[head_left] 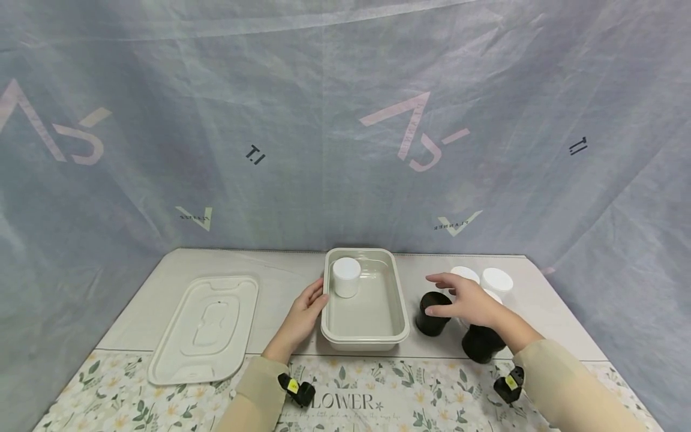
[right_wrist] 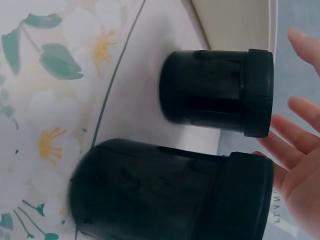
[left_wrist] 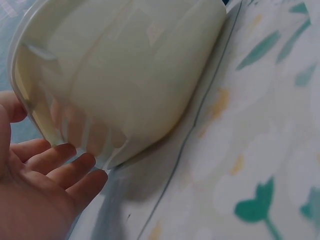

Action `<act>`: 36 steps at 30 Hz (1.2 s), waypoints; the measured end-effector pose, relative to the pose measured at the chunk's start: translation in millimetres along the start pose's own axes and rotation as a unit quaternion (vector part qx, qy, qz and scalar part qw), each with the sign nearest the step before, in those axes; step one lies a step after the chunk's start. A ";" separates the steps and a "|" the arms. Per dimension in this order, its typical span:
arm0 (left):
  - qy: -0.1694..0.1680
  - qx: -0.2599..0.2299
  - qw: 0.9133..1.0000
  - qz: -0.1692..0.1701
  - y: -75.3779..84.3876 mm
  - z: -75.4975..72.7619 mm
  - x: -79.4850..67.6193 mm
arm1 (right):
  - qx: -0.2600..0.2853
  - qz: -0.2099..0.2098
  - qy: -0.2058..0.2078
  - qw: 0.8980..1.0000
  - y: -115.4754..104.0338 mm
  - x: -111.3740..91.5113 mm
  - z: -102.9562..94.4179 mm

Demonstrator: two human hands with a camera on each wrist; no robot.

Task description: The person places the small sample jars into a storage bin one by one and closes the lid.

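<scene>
My left hand [head_left: 303, 315] grips the left side of a rectangular beige plastic container [head_left: 372, 346], thumb at its rim and fingers against the outer wall [left_wrist: 150, 60]. A white lidded jar [head_left: 346, 277] stands upright inside, toward the back left. Spread around the top of a black lidded jar [head_left: 430, 324] is my right hand [head_left: 466, 303], thumb and fingers apart. The right wrist view shows this black jar [right_wrist: 210, 90] with the fingers beside its lid, not closed on it. Another black jar [head_left: 482, 345] stands under the right wrist, nearer the front.
Behind the right hand stand white jars [head_left: 496, 281], partly hidden by it. A beige lid [head_left: 207, 330] lies flat on the left of the table. A flowered cloth [head_left: 345, 384] covers the front edge, and a grey-blue curtain [head_left: 324, 150] closes off the back.
</scene>
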State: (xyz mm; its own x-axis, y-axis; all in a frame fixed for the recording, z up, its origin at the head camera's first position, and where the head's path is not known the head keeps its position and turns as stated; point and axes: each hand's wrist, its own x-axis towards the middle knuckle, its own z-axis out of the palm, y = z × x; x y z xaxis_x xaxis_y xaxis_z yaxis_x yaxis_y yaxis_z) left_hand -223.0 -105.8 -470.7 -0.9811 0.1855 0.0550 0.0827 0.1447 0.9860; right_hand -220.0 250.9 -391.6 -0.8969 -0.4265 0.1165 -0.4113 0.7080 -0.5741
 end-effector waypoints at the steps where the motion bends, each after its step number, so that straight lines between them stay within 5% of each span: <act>1: 0.001 -0.001 1.000 -0.001 -0.2 -0.1 0.0 | -0.002 0.000 -0.003 1.000 1.1 -0.8 0.7; 16: -0.010 -0.002 1.000 0.000 29.3 -1.8 -11.5 | -0.042 -0.019 -0.023 0.999 8.3 -2.4 2.9; 24: -0.002 -0.001 1.000 0.004 5.0 -0.4 -2.4 | -0.036 -0.025 -0.002 0.999 -0.8 12.5 -8.5; 36: -0.005 -0.003 1.000 0.007 -0.6 -0.6 -0.6 | -0.024 -0.035 0.015 0.999 -33.2 44.3 -31.1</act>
State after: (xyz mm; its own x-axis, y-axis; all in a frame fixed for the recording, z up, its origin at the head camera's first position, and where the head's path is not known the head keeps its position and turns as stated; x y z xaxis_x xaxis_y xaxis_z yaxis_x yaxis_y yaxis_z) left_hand -222.5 -106.6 -471.3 -0.9778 0.1980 0.0678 0.0961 0.1369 0.9859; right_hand -251.1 226.0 -342.2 -0.8696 -0.4594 0.1809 -0.4805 0.7035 -0.5236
